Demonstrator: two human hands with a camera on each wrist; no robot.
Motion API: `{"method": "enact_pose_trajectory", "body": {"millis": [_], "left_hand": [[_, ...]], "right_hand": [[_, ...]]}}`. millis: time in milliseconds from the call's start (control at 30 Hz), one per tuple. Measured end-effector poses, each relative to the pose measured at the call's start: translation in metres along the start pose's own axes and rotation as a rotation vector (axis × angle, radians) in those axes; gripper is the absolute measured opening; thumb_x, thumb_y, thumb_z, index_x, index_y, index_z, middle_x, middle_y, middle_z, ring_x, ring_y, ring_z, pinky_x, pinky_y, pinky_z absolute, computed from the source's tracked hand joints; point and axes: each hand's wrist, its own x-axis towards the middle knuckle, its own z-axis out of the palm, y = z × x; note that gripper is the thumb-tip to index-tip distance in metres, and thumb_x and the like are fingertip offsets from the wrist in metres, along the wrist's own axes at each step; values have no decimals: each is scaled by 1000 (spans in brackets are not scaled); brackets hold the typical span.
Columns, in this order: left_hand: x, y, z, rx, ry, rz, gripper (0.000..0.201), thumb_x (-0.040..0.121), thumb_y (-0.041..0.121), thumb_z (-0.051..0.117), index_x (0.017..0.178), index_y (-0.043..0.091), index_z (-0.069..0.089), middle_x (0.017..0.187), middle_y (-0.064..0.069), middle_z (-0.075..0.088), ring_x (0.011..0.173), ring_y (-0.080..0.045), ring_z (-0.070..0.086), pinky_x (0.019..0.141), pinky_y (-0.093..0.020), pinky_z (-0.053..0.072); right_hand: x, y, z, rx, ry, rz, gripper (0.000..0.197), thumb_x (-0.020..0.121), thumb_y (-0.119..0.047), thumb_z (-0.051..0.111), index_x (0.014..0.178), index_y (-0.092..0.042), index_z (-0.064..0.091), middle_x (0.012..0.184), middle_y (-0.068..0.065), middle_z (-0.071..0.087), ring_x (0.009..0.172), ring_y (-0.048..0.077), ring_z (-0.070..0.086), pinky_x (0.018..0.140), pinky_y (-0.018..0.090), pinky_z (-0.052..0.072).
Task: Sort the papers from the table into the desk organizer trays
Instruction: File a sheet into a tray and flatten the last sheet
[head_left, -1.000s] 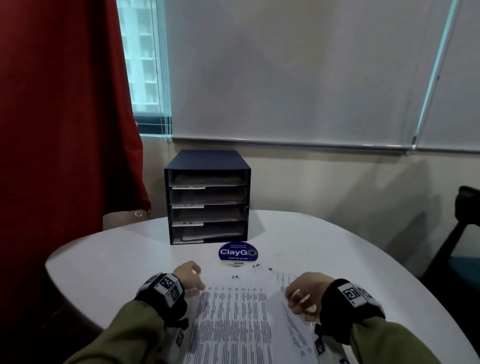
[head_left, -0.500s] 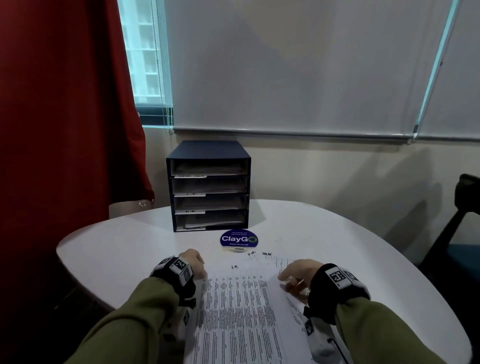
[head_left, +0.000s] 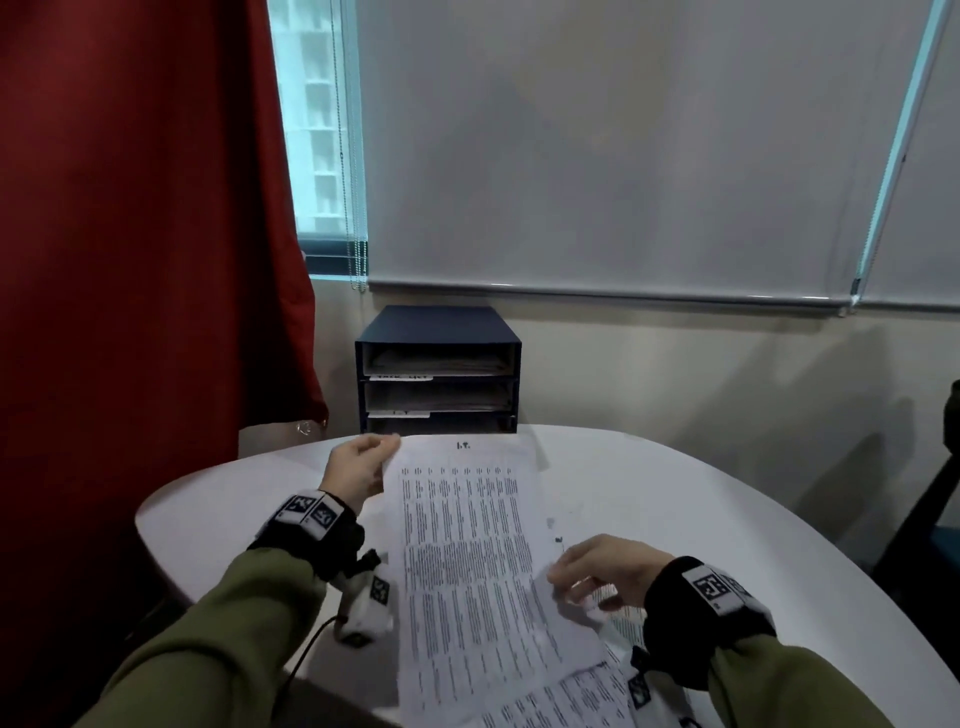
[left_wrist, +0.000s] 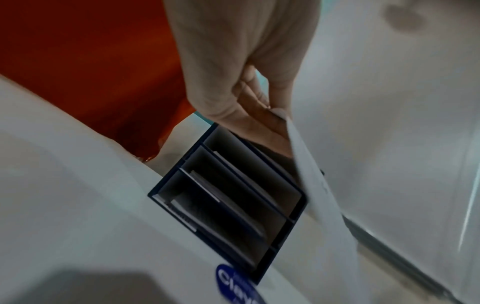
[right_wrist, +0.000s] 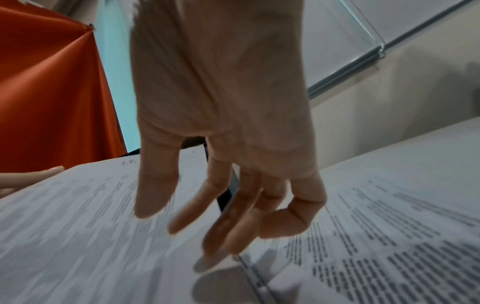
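Observation:
A printed sheet (head_left: 467, 545) is raised off the white table (head_left: 675, 493), its far end up in front of the lower trays of the dark blue desk organizer (head_left: 439, 364). My left hand (head_left: 387, 444) pinches the sheet's top-left corner; the left wrist view shows thumb and fingers of that hand (left_wrist: 278, 113) closed on the sheet's edge (left_wrist: 327, 205), with the organizer (left_wrist: 228, 195) beyond. My right hand (head_left: 566, 577) hovers at the sheet's right edge with loose fingers (right_wrist: 207, 226), fingertips at the sheet (right_wrist: 78, 226). More printed papers (head_left: 571, 696) lie underneath. The organizer's upper trays hold papers.
A red curtain (head_left: 130, 260) hangs at the left beside the table. A blue round ClayGo sticker (left_wrist: 233, 283) lies on the table in front of the organizer. A dark chair (head_left: 935, 519) stands at the right edge. Window blinds (head_left: 623, 156) are behind.
My left hand took the top sheet by its corner and lifted it up and forward toward the organizer. My right hand slid back along the sheet's right edge.

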Motion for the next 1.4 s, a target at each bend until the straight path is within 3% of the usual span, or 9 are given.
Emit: {"method": "enact_pose_trajectory", "body": {"millis": [100,200,333,600,800,900,1000,1167,1400], "left_hand": [[9,11,-1,-107,35,-11,14,93,17,58,81,9,58,69,-5,57,47,-10,58,44,-16,48],[13,20,1,-102,-13,-44,18,94,16,55,77,13,56,64,-2,57,39,-4,57,40,-14,46],[10,33,3,-121,-151,-51,10,94,15,54,86,9,57,53,-1,47,34,-6,49,35,-15,41],[12,53,-2,-204,-299,-74,10,91,23,58,91,14,62,74,-5,60,50,-12,58,46,-21,49],[35,45,-8,-194,35,-110,29,94,23,56,109,-2,58,103,-19,65,78,-23,67,70,-34,57],[31,26,-13,-65,-137,-335,58,90,46,56,123,-1,52,126,-5,58,116,-23,56,100,-43,45],[22,10,-14,183,-219,-475,68,86,42,64,139,8,38,149,-9,33,118,-32,54,87,-42,52],[27,3,-17,136,-171,-453,22,96,5,46,116,-4,48,101,-17,54,73,-24,55,61,-33,47],[33,20,-14,83,-210,-409,25,97,13,47,113,1,61,94,-12,65,76,-22,61,63,-29,51]], "right_hand": [[14,-3,11,133,76,-51,31,80,-19,72,107,-18,56,90,1,64,79,14,61,67,26,41],[29,-10,19,202,297,-82,80,77,-29,77,140,-20,27,135,11,42,109,25,51,67,29,46],[42,-28,16,228,308,-116,107,73,-30,80,152,-23,8,157,6,17,136,29,34,97,45,41],[58,-67,16,352,55,-181,89,69,-24,81,144,-23,33,148,1,40,136,28,35,109,51,23],[66,-54,22,419,64,-198,10,93,-10,58,95,-7,67,75,3,68,65,16,61,64,27,48],[68,-57,17,420,116,-153,22,94,-7,55,111,6,63,104,20,71,96,35,68,90,45,54],[70,-69,13,382,187,-101,24,94,-7,55,112,9,60,110,25,68,104,38,65,95,47,50],[82,-83,7,388,202,-85,14,95,-7,55,97,6,60,96,22,69,87,34,65,80,42,53],[102,-113,-10,443,248,-50,14,96,-6,51,91,6,56,91,22,64,78,33,61,81,46,51]]}}
